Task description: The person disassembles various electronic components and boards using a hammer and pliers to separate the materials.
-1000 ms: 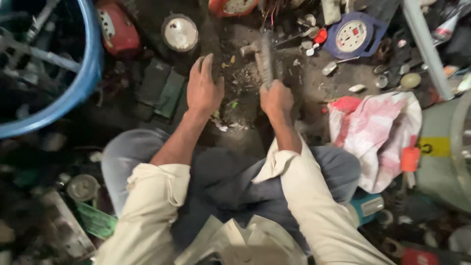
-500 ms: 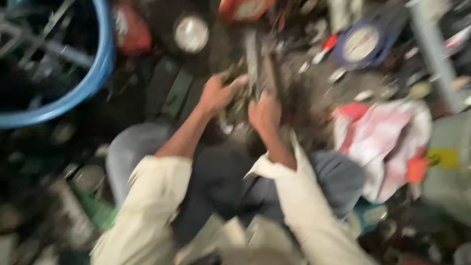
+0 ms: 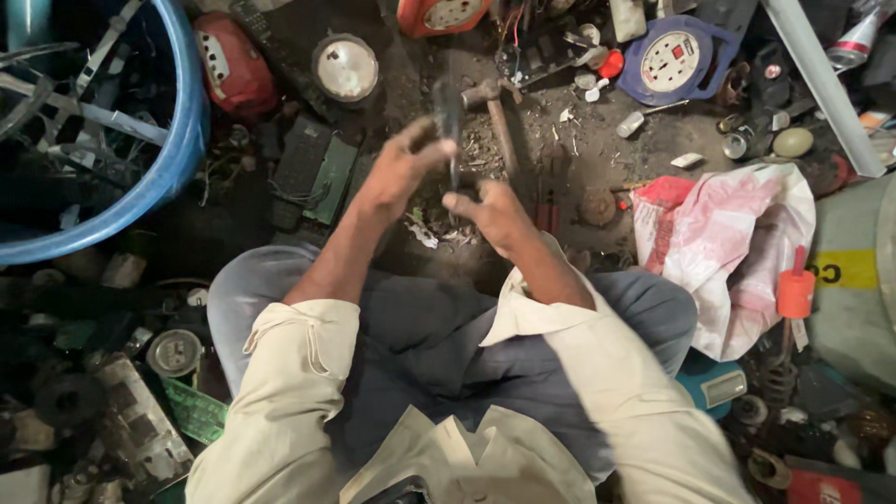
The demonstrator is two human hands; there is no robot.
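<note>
I sit on the ground with my knees apart. My left hand (image 3: 403, 171) is closed round a dark narrow part (image 3: 449, 119) and holds it upright over a patch of debris. My right hand (image 3: 493, 215) is just below and to the right, its fingertips pinching the lower end of the same part. A hammer (image 3: 499, 126) with a wooden handle lies on the ground just beyond my hands, its metal head at the far end, touching neither hand.
A big blue tub (image 3: 177, 177) of scrap stands at the left. Around it lie a red casing (image 3: 233, 67), a round dial (image 3: 345, 67), green circuit boards (image 3: 329, 168), a blue cable reel (image 3: 670, 61), and a pink-and-white plastic bag (image 3: 737, 243) on the right.
My right hand held the hammer a second ago and my left lay flat on the ground. The hammer now lies on the ground and both hands have closed on the dark part.
</note>
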